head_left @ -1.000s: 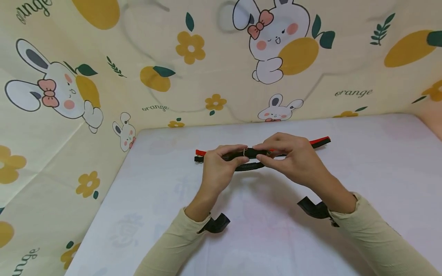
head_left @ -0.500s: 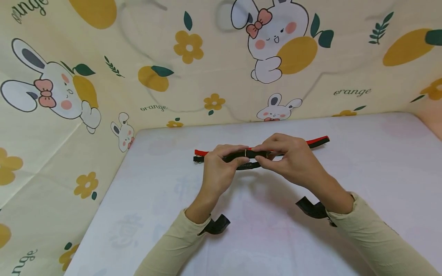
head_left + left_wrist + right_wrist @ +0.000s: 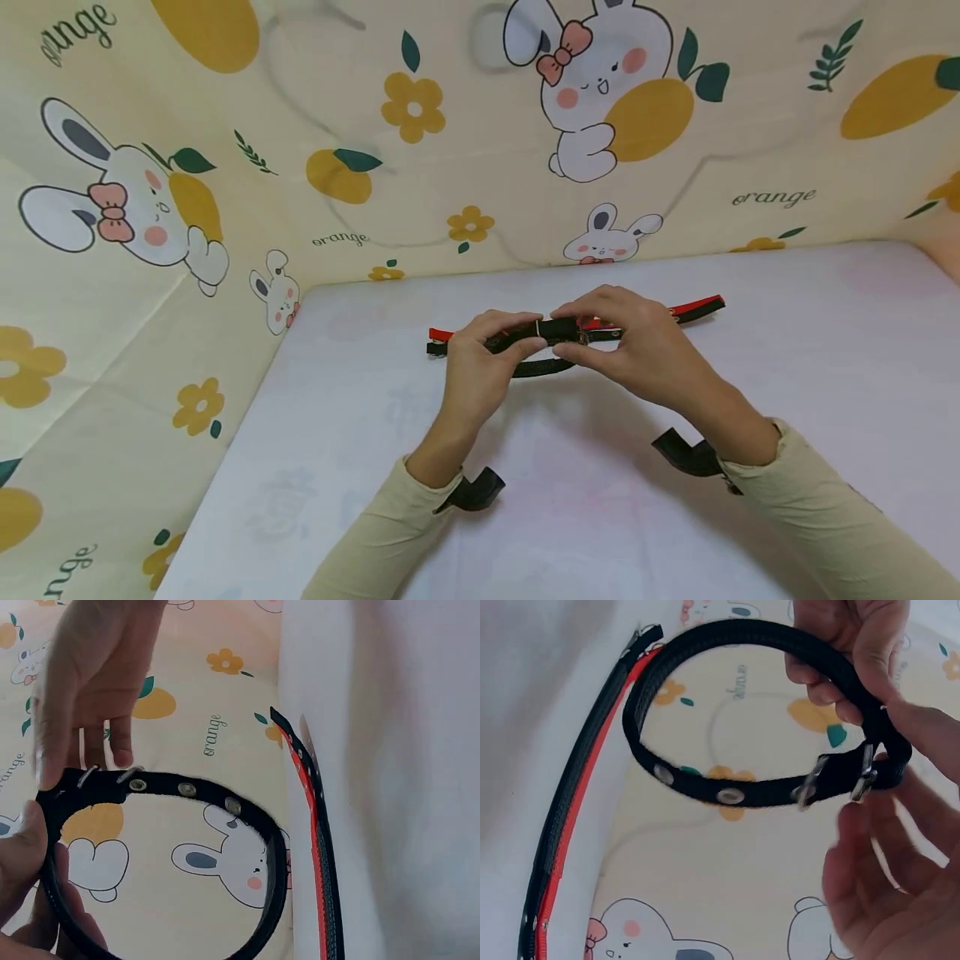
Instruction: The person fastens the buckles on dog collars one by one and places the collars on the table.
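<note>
Between both hands is a black collar (image 3: 558, 331) bent into a closed loop, with a metal buckle (image 3: 864, 774) and metal eyelets along the strap. My left hand (image 3: 480, 358) pinches it between thumb and fingers just left of the buckle part. My right hand (image 3: 645, 342) holds the buckle part from the other side, thumb below and forefinger above. In the right wrist view, the other fingers (image 3: 847, 840) of that hand spread beneath the buckle. The far side of the loop (image 3: 277, 862) hangs round and free of the fingers.
Behind the hands, a red strap (image 3: 693, 305) and a black strap (image 3: 701, 312) with eyelets lie side by side on the white table (image 3: 360, 392). A patterned cloth backdrop (image 3: 450, 167) rises at the table's back and left edges.
The buckle part has turned slightly, showing more of its broad face. The right hand's thumb and forefinger have spread a little wider; the left hand keeps its grip.
</note>
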`<state>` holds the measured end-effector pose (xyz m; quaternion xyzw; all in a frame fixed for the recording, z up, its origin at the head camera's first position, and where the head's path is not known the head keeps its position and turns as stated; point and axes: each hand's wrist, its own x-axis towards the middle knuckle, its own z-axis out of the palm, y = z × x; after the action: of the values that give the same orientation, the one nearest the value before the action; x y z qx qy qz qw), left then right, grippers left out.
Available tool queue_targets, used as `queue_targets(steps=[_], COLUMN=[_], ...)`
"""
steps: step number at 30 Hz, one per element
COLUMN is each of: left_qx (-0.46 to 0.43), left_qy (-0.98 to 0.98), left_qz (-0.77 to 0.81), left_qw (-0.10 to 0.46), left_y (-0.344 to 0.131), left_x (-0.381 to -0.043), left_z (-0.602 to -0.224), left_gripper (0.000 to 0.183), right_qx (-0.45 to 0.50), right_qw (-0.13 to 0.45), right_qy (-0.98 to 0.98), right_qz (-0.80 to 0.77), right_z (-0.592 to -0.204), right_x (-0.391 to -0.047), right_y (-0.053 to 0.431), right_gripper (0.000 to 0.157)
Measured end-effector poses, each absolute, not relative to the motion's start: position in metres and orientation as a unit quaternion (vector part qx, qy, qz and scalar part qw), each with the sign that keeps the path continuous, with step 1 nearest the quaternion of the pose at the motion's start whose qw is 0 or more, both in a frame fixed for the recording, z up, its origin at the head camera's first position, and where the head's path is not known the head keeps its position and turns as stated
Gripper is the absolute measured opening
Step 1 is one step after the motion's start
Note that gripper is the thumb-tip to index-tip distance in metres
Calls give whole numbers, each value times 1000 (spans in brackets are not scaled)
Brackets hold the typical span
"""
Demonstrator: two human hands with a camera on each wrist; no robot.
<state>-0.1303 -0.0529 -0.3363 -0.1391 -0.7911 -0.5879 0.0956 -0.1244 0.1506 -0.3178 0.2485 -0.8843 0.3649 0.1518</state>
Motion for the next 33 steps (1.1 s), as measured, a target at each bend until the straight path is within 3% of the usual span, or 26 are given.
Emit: queue_targets(steps=[6,16,33], left_qx=[-104,-53,-40], left_qy=[-734,-687,-687], left_qz=[-670,-725,-726], left_qw=[49,-19,-5], left_y=[-57,-60,-60], left_x=[-132,-137,-138], left_z=[-333,-331,-330], left_gripper=[28,28,23], right_qx=[231,238,235], right_qw=[112,142,131], right_qy=[-901,-888,-884], right_qz=[350,366,382], right_z=[-317,-317,-312], right_x=[-127,-125,-125], right_y=[151,150,153], right_gripper=[32,25,14])
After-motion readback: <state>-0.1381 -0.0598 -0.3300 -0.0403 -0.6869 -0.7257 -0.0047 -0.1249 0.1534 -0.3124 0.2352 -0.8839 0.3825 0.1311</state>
